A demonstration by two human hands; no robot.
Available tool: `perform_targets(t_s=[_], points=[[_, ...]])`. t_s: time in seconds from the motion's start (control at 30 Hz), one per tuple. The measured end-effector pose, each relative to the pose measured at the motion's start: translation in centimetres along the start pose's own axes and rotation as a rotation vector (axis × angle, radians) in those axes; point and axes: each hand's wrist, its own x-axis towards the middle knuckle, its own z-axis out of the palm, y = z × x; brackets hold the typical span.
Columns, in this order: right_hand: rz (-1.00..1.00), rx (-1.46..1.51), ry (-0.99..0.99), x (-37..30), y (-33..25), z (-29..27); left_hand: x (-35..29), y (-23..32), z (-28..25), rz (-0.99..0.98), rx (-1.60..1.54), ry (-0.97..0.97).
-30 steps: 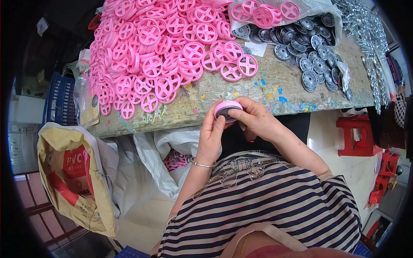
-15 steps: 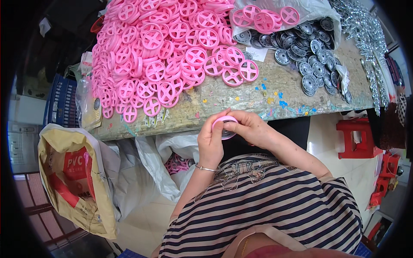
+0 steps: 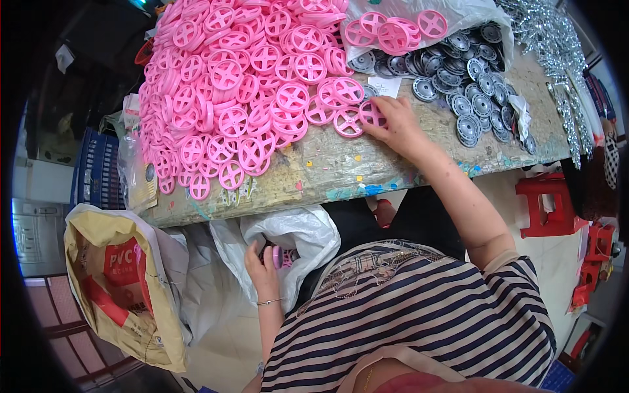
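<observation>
At the near edge of the pink pile on the table, my right hand (image 3: pixel 401 128) has its fingers and thumb closed on the rim of a pink four-spoked wheel (image 3: pixel 372 113). My left hand (image 3: pixel 263 272) is down at the mouth of a white plastic bag (image 3: pixel 314 229) below the table edge, fingers apart. Right beside its fingers a pink-rimmed wheel (image 3: pixel 278 257) stands edge-on, not between them. More pink and grey pieces show inside the bag. The large heap of pink wheels (image 3: pixel 226 75) fills the table's left side.
Grey wheel discs (image 3: pixel 481 103) lie at the right, partly spilling from a white bag (image 3: pixel 458 13) with pink wheels on it. Silver tinsel (image 3: pixel 550 46) hangs at the far right. A yellowish sack (image 3: pixel 177 340) stands open at lower left; a red stool (image 3: pixel 547 206) is at right.
My hands have parted from the pink-and-grey wheel they held together. The left went down to the white bag; the right reached forward and took hold of a pink wheel.
</observation>
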Motion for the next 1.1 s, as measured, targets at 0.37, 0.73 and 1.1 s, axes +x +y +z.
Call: perform_targets(t_s=[0.37, 0.73, 1.1], points=[[-0.324, 0.291, -0.139, -6.8, -8.3, -2.2, 8.1, 19.7, 3.2, -0.244, -1.356, -0.717], [0.282, -0.403, 0.239, -10.0, 9.6, -8.8, 7.7, 19.5, 4.1, -0.468, -1.453, -0.640], [0.535, 0.643, -0.032, -5.7, -1.1, -6.8, 7.9, 20.0, 4.2, -0.448, -1.527, -0.597]])
